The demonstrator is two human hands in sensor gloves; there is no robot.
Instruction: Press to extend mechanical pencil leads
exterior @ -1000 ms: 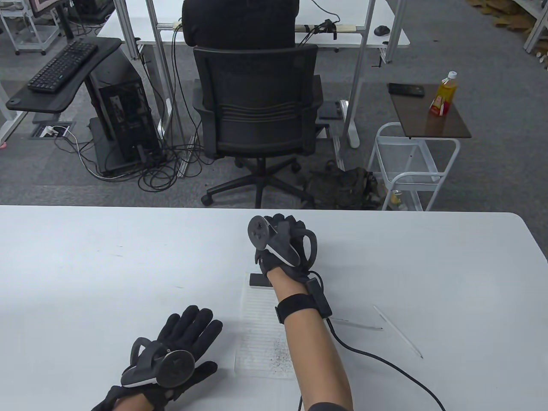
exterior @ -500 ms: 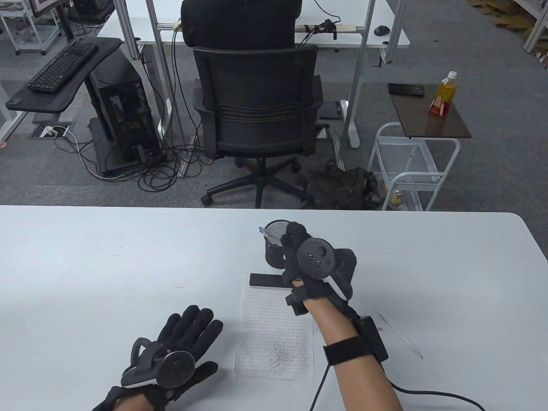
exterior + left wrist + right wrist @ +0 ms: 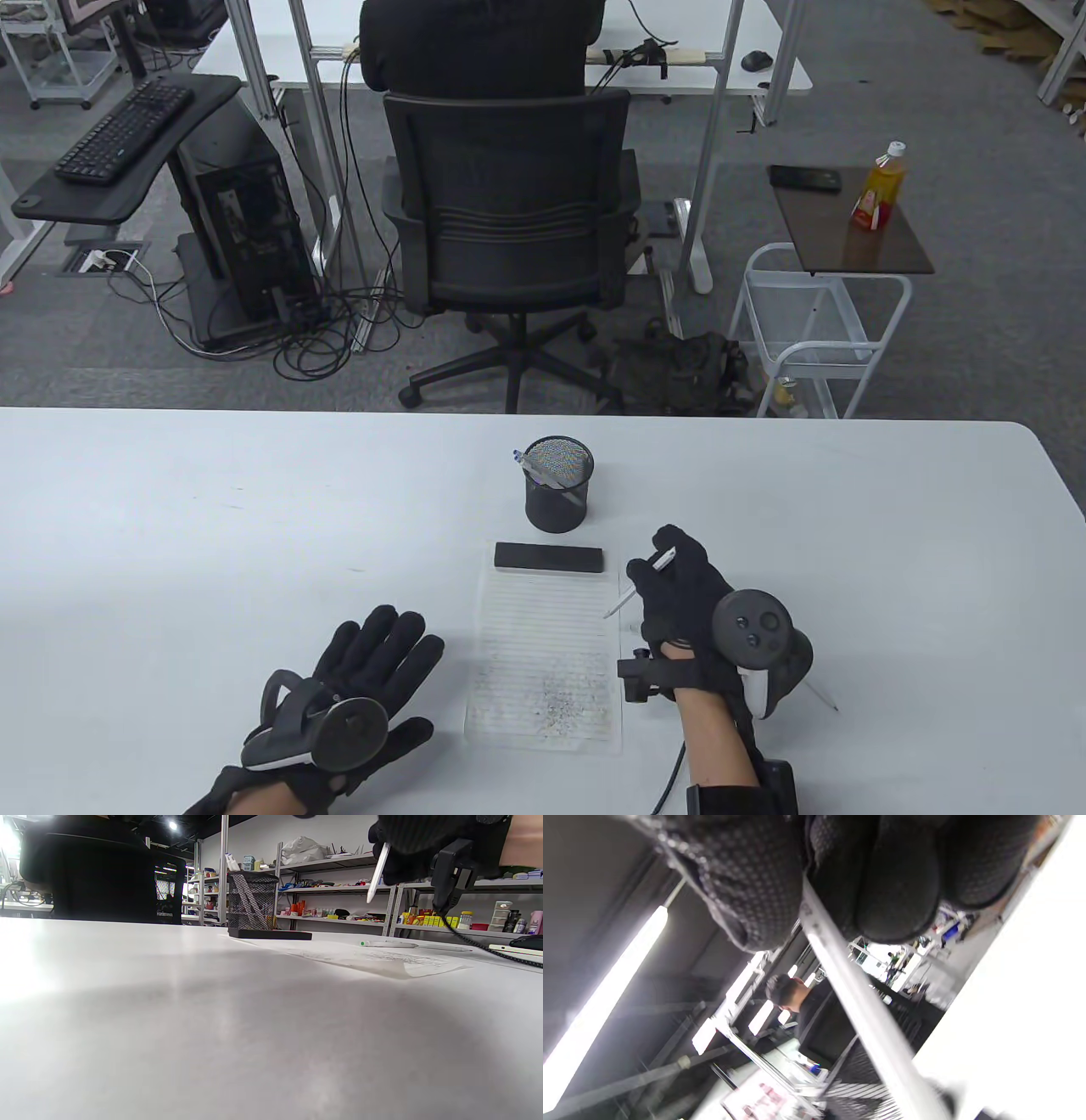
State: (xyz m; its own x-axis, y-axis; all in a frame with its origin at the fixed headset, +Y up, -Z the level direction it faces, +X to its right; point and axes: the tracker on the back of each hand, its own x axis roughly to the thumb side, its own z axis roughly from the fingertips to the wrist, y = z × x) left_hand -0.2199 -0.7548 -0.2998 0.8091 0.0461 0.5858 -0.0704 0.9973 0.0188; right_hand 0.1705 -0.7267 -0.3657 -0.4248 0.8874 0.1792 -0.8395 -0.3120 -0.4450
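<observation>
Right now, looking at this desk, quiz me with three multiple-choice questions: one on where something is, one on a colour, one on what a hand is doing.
1. Where is the cup?
A. beyond the paper
B. left of the left hand
C. on the paper

2. What colour is the cup?
A. white
B. black
C. red

3. What is the right hand doing?
A. lying flat
B. holding a pencil
C. reaching into the cup

Answers:
1 A, it stands past the paper's far edge.
2 B, dark mesh.
3 B, the fingers grip a white pencil, tip above the paper's edge.
</observation>
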